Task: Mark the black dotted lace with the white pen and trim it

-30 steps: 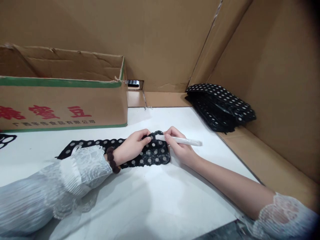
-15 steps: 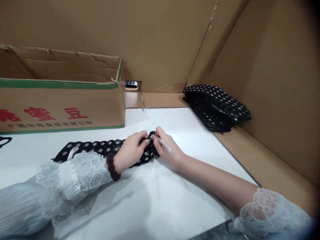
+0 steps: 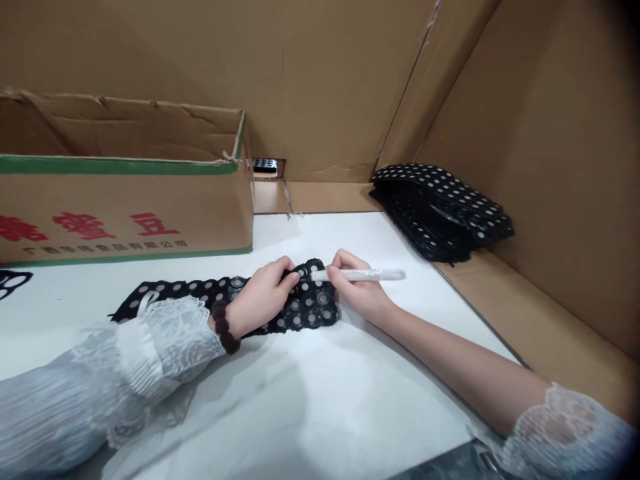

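Note:
A black strip of material with pale round dots (image 3: 310, 313) lies across the white table. Its left part runs beneath my left sleeve. My left hand (image 3: 263, 297) rests on the strip, thumb and forefinger pinched together at its upper edge near the right end. My right hand (image 3: 357, 290) grips a white pen-shaped tool (image 3: 375, 274), held almost level. The tool's tip touches or hovers just over the dots beside my left thumb; I cannot tell which. Around several dots near the right end, shiny rings show.
An open cardboard box (image 3: 125, 200) with green edges stands at the left back. A stack of black dotted pieces (image 3: 440, 210) leans in the right corner by the cardboard walls (image 3: 325, 87). A black cut-out scrap (image 3: 15, 281) lies at the far left.
My right hand has moved right, off the strip's end, uncovering more dots. The white tool has swung from slanting down to nearly level. My left hand stays pinched in about the same place.

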Demonstrator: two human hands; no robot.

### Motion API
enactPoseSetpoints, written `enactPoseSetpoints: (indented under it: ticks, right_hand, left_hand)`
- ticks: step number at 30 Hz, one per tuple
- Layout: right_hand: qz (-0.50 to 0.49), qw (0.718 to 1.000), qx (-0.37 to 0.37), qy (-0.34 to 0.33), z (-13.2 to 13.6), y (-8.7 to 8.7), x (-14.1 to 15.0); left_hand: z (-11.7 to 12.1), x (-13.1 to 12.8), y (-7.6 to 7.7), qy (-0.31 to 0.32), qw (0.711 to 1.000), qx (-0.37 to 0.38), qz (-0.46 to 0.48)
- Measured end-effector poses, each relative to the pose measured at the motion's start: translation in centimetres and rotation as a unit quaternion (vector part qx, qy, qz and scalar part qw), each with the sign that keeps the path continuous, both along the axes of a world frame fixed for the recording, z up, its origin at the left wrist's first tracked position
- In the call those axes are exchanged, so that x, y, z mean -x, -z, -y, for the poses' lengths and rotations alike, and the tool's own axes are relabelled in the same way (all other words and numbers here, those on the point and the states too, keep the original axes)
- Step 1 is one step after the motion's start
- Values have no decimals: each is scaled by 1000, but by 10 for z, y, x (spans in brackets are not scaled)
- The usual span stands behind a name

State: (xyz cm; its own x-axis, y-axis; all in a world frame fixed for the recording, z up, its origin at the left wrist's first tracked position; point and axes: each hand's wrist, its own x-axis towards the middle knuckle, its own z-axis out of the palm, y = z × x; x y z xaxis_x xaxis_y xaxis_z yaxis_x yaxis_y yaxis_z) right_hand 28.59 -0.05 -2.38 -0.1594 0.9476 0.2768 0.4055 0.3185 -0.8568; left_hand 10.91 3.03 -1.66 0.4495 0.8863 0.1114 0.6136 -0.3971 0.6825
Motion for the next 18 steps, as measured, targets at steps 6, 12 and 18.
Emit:
enactPoseSetpoints:
  ticks: [6, 12, 18]
  right_hand:
    - [-40, 998, 26, -35, 1, 0, -4]
    - [-20, 999, 13, -43, 4, -2, -2]
    - [74, 995, -14, -68, 4, 0, -1]
  left_hand:
    - [0, 3, -4, 39, 999, 8, 11]
    - [-2, 6, -6, 104, 992, 68, 37]
    - [0, 6, -5, 82, 983, 135, 90]
